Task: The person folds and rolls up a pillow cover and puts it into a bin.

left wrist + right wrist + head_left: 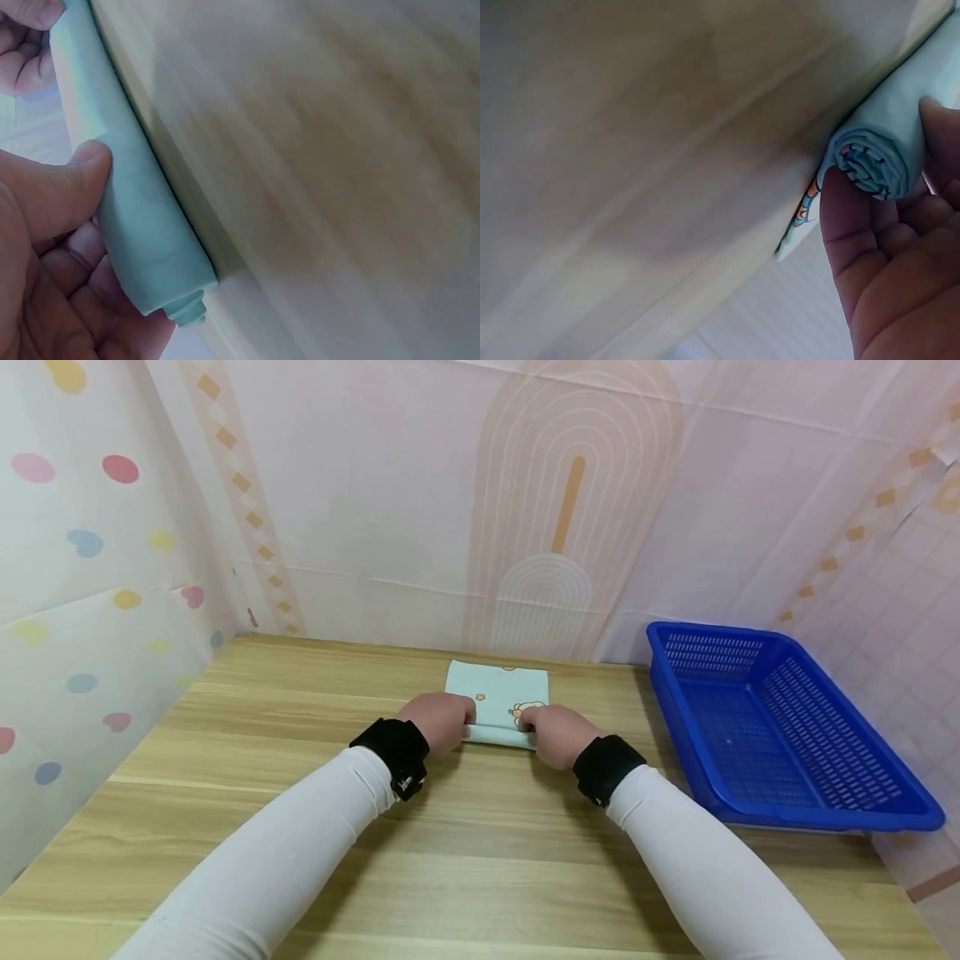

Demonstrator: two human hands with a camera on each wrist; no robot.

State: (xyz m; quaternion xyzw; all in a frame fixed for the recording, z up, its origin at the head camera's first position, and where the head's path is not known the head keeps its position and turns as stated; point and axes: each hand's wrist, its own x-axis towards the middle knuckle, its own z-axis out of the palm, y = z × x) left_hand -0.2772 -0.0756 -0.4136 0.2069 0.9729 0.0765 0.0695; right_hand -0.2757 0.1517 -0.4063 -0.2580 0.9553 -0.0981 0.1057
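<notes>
A pale mint-blue cloth [497, 683] with small cartoon prints lies on the wooden table, its near edge rolled up and its far part flat. My left hand [438, 720] grips the left end of the roll, with the thumb [91, 159] on its surface and curled fingers against its other side. At the right end, my right hand [561, 737] holds the roll between thumb and fingers. The right wrist view shows the coiled layers [871, 163] at that end, with a printed flap running out beneath. Whether the cloth is a garment or a towel cannot be told.
A blue plastic basket [708, 777] with perforated sides stands at the table's right. The wooden tabletop [465, 877] stretches in front of and left of the cloth. Behind it hangs a patterned fabric backdrop [375, 510], with a dotted one [82, 610] on the left.
</notes>
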